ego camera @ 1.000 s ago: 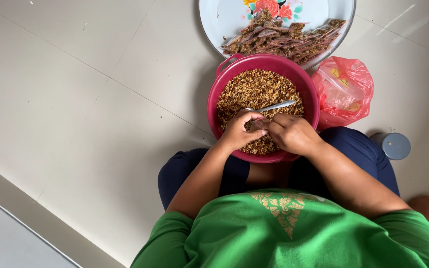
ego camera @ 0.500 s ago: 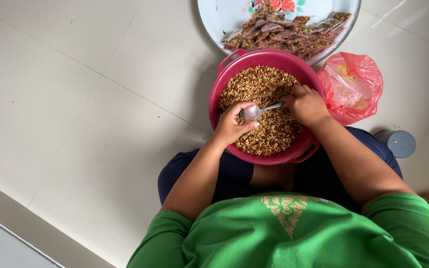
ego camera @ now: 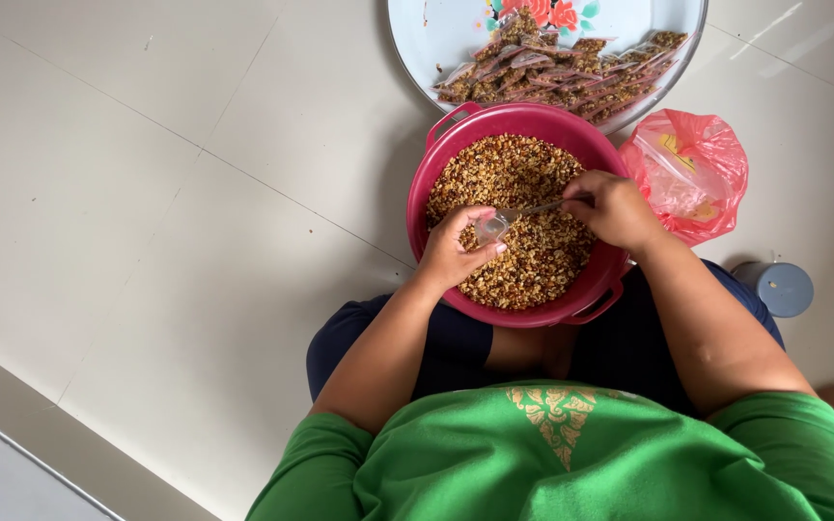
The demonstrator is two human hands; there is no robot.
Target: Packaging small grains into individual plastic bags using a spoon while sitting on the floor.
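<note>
A dark pink plastic basin (ego camera: 436, 164) sits on the floor in front of my knees, full of a brown crumbly snack mix (ego camera: 514, 174). My left hand (ego camera: 456, 251) hovers over the mix and pinches a small clear plastic pouch (ego camera: 489, 228) at its mouth. My right hand (ego camera: 615, 207) grips a metal spoon (ego camera: 533, 208) whose tip points into the pouch opening. Both hands are above the near half of the basin.
A round white tray (ego camera: 417, 39) with a flower print lies beyond the basin and carries several filled clear packets (ego camera: 552, 72). A pink plastic bag (ego camera: 692, 174) lies to the right, a small blue-grey lid (ego camera: 784, 287) nearer me. Pale floor tiles spread left.
My right hand drew the spoon back toward the basin's right side, then brought its tip to the pouch in my left hand. The camera view shifted, showing more of the tray.
</note>
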